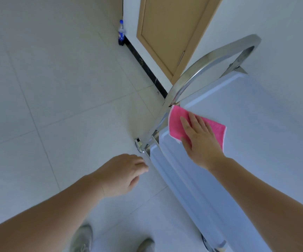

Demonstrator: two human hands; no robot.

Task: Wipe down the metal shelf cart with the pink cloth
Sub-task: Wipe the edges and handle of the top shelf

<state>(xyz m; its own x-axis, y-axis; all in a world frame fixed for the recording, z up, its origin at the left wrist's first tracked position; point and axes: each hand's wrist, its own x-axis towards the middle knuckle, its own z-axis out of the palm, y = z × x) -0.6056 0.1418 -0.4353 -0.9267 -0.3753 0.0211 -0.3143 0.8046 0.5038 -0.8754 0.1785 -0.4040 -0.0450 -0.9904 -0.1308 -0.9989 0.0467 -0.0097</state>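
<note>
The metal shelf cart [247,142] fills the right half of the head view, with a flat pale top shelf and a curved steel handle [207,62] at its far end. A pink cloth [176,124] lies flat on the near left corner of the top shelf, just below the handle's base. My right hand [199,139] presses palm down on the cloth with fingers spread. My left hand [123,173] hovers over the floor left of the cart's edge, fingers loosely curled and holding nothing.
A cart wheel [138,144] shows under the corner. A blue-capped soda bottle [121,32] stands on the tiled floor by a dark baseboard [147,70] and a wooden door [170,30]. My shoes [81,239] are at the bottom edge.
</note>
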